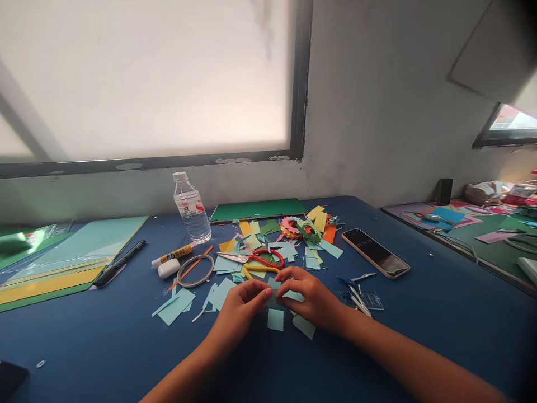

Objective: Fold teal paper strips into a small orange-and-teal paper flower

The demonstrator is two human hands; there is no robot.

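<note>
My left hand [242, 311] and my right hand [314, 299] meet over the blue table [100, 341], fingers pinched together on a small light-blue paper piece [274, 295] between them. More light-blue paper scraps lie around: one square [276, 319] just below the hands, another [304, 326] under my right wrist, larger ones [175, 307] to the left. Scissors with red and yellow handles [257, 260] lie just beyond my fingers.
A water bottle [192, 207], glue stick [172, 256], tape ring [195, 271], black marker [119, 263] and coloured paper sheets [54, 263] sit left. A phone [375, 252], compass [356, 291] and cut paper flowers [302, 226] lie right. A second cluttered desk [482, 235] stands far right.
</note>
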